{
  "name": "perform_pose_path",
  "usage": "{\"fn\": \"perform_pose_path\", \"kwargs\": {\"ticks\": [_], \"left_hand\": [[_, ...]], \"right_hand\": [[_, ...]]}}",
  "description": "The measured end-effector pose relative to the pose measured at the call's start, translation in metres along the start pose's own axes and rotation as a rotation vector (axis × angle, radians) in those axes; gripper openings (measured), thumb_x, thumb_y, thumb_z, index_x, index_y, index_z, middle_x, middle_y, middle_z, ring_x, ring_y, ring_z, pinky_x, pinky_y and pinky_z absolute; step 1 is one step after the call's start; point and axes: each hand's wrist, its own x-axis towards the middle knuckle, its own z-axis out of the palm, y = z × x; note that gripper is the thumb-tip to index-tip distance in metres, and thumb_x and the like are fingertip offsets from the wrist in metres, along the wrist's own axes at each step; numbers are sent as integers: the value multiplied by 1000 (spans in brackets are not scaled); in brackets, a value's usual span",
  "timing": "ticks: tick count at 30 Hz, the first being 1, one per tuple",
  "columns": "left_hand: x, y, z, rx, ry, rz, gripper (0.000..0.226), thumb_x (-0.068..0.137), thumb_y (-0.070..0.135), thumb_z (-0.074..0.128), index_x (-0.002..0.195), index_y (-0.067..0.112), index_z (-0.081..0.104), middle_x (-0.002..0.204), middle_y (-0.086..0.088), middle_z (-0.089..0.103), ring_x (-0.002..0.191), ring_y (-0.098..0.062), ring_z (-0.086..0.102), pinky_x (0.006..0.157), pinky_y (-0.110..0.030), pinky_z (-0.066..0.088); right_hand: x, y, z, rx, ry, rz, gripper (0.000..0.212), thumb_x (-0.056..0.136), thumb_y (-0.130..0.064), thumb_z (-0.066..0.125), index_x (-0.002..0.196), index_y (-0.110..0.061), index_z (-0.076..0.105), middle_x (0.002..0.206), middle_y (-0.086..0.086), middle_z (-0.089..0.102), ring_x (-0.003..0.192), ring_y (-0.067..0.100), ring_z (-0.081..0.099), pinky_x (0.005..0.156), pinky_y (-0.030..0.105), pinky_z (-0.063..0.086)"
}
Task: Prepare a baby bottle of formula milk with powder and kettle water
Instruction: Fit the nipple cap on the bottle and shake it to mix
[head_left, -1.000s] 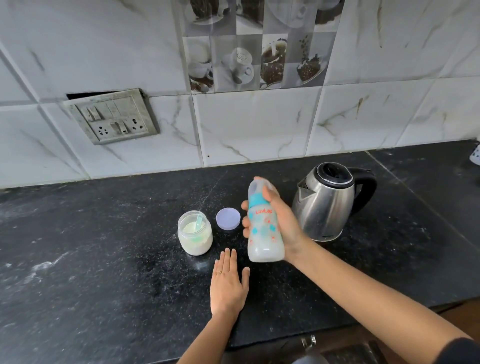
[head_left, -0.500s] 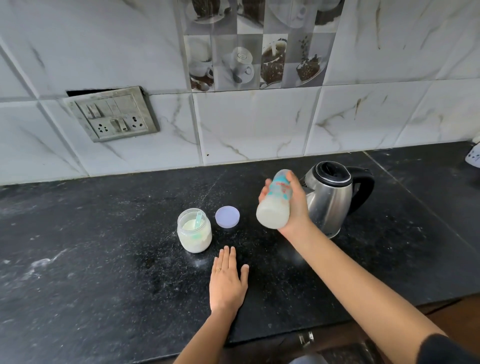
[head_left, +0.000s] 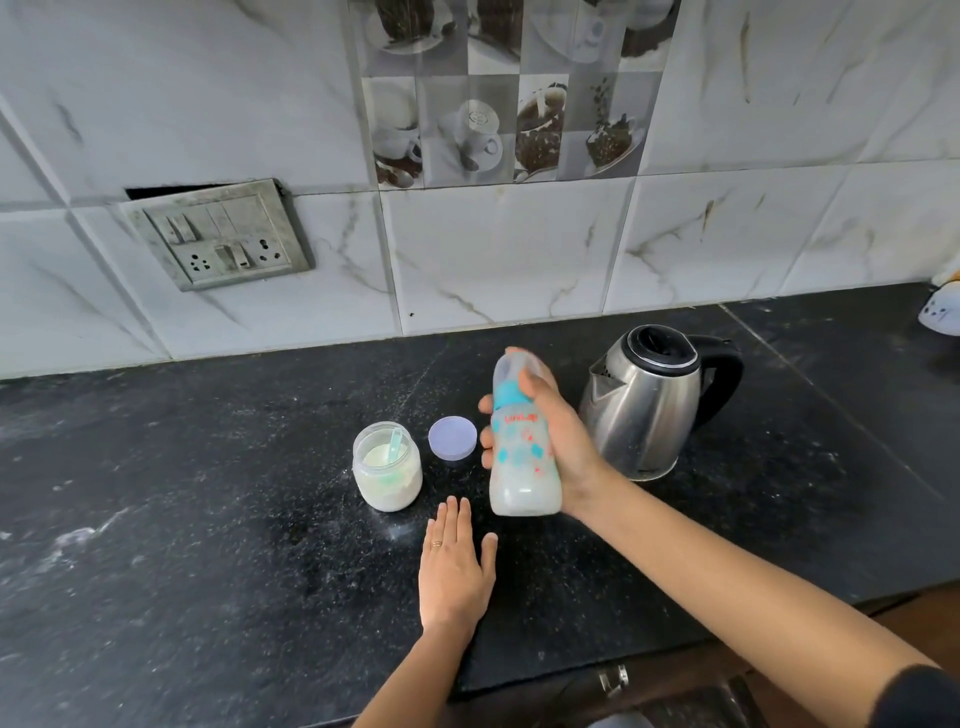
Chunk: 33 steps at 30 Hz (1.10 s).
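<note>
The baby bottle (head_left: 519, 470) is held up by the right hand (head_left: 566, 441), fingers wrapped round it, probably for shaking. The left hand (head_left: 453, 577) is laid flat on the counter (head_left: 208, 519), fingers straight.

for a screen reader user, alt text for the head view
A right hand grips a capped baby bottle of milky formula above a black counter; the left hand rests flat. An open powder jar, a lid and a steel kettle sit nearby.
</note>
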Motion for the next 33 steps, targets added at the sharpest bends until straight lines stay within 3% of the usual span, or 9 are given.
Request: {"fn": "perform_pose_path", "kwargs": {"ticks": [2, 5, 11, 13, 15, 21, 26, 30, 33], "left_hand": [[-1, 0, -1, -2, -1, 5, 85, 82, 60, -4, 151, 14, 16, 159, -2, 12, 146, -12, 4, 113, -23, -10], [0, -1, -1, -8, 4, 4, 84, 83, 60, -2, 150, 13, 18, 158, -3, 14, 146, -14, 7, 114, -24, -7], [-1, -1, -2, -16, -5, 4, 85, 81, 59, -4, 151, 14, 15, 159, -1, 11, 146, -11, 3, 112, -22, -12], [-1, -1, -3, -7, -8, 9, 85, 81, 59, -5, 151, 14, 15, 159, -1, 11, 146, -12, 3, 113, -22, -11], [-1, -2, -3, -4, -9, 10, 85, 81, 59, -6, 151, 14, 15, 159, -2, 11, 146, -12, 4, 113, -23, -10], [0, -1, -4, 20, -19, 10, 87, 79, 58, -9, 151, 13, 13, 159, -2, 9, 146, -12, 2, 113, -23, -11], [0, -2, -4, 12, -19, 16, 87, 80, 59, -8, 151, 14, 12, 159, -1, 9, 146, -12, 2, 113, -23, -11], [0, -1, -4, 4, -18, 14, 86, 81, 59, -7, 150, 13, 17, 158, -2, 12, 146, -12, 5, 112, -23, -11], [-1, -1, -4, -6, -8, 13, 81, 86, 58, 0, 150, 13, 18, 158, -3, 14, 146, -13, 7, 113, -24, -8]], "right_hand": [[5, -6, 2, 57, 6, -33, 33, 88, -34, 56, 118, -27, 46, 79, 7, 61, 53, 23, 57, 52, 31, 51], [24, -27, 2, 274, 152, -52, 30, 90, -38, 55, 108, -16, 47, 72, 4, 60, 49, 19, 58, 49, 26, 52], [6, -4, 4, 40, -14, -30, 36, 80, -32, 63, 113, -29, 47, 79, 9, 61, 53, 23, 57, 51, 30, 50], [17, -15, 5, 162, 43, -62, 50, 77, -33, 69, 119, -26, 42, 76, 8, 61, 50, 23, 58, 49, 30, 51], [28, -27, 4, 279, 146, -77, 47, 81, -37, 66, 119, -23, 42, 74, 6, 60, 49, 21, 59, 49, 28, 52], [2, -1, 4, -59, -16, -43, 36, 84, -34, 61, 118, -32, 48, 82, 10, 61, 56, 25, 57, 52, 32, 50], [23, -25, 3, 224, 162, -66, 35, 89, -35, 57, 118, -21, 44, 74, 6, 60, 50, 20, 58, 48, 27, 51], [1, 2, 2, 5, 40, 15, 28, 85, -36, 61, 112, -29, 53, 82, 9, 61, 55, 22, 58, 52, 30, 50], [12, -8, 2, 71, 99, -22, 35, 88, -34, 59, 119, -27, 45, 83, 9, 59, 53, 22, 58, 50, 30, 51]]}}
